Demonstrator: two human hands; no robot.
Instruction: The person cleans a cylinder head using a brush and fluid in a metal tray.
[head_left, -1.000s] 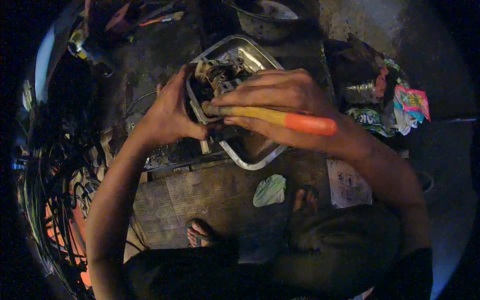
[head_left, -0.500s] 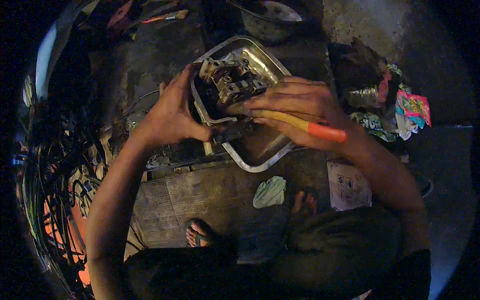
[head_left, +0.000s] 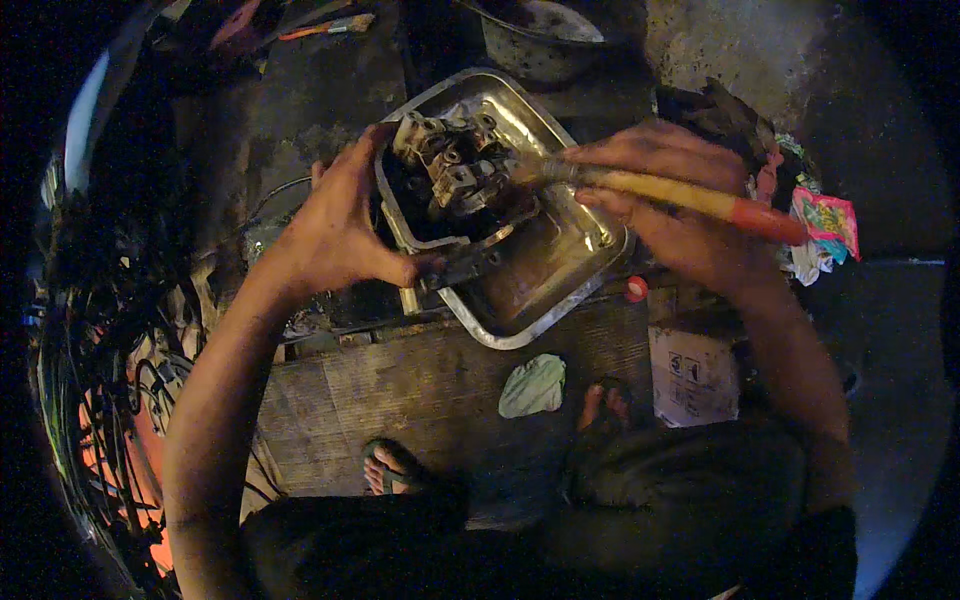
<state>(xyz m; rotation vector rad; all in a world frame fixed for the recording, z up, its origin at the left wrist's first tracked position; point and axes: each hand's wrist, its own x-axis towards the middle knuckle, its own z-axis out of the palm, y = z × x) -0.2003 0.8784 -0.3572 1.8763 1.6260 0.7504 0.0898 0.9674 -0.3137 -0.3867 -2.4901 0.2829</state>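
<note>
Over metal tray [head_left: 590, 262]: left hand [head_left: 335, 225] steadies engine part [head_left: 455, 175], right hand [head_left: 680, 215] angles brush [head_left: 680, 195].

Dim, warm light from above; black fisheye rim; edges bent, murky.

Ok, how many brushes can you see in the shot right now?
2. One brush with a yellow and orange handle is in the right hand, bristles on the greasy metal part in the steel tray. Another small brush lies at the top edge. Others may be hidden in the dark.
</note>
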